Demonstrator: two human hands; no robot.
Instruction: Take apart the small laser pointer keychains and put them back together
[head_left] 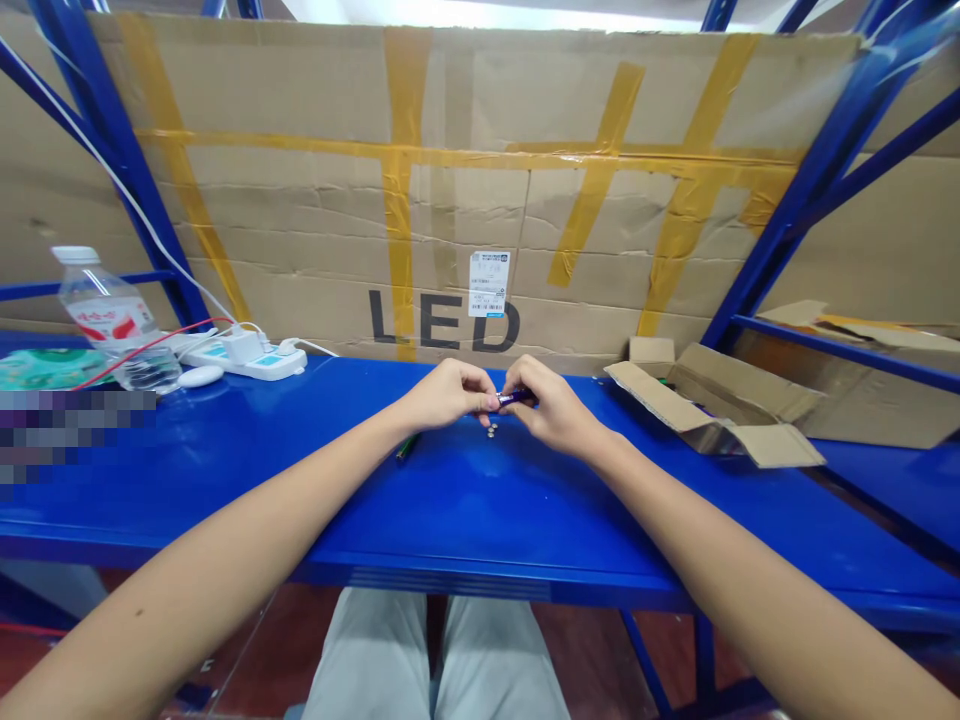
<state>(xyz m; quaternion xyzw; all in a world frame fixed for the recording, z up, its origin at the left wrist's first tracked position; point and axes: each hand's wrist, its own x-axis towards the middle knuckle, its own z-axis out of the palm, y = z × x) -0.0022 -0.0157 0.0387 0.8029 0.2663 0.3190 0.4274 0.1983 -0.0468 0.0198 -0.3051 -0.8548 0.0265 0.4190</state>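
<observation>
My left hand (448,393) and my right hand (550,405) meet over the middle of the blue shelf (300,480). Between their pinched fingertips is a small purple pen-like object (514,397), held level just above the surface. Both hands are closed on it. Right under it, small round silver pieces (492,431) lie on the shelf. A thin green stick (407,447) rests on the shelf below my left wrist.
A taped cardboard sheet marked LED (442,322) forms the back wall. An open cardboard box (712,410) sits at the right. At the left stand a water bottle (112,315), a white power strip (247,355) with cables, and a white mouse (199,376).
</observation>
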